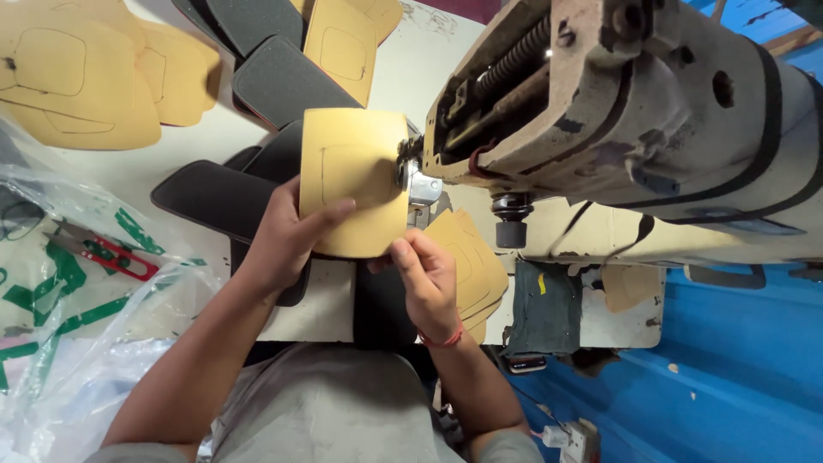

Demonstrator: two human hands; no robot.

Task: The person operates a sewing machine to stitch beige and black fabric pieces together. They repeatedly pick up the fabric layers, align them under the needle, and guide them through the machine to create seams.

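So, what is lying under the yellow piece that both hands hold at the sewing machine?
Black padded pieces show under the yellow piece on its left. Whatever lies directly beneath it is covered.

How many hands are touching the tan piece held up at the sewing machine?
2: the left hand grips the tan piece from its left edge, and the right hand pinches its lower right corner. No other hands show.

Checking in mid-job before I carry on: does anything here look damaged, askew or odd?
Yes: the beige industrial sewing machine looks heavily worn, with chipped paint and grime across its head. The tan rounded leather panel held by both hands sits squarely at the needle.
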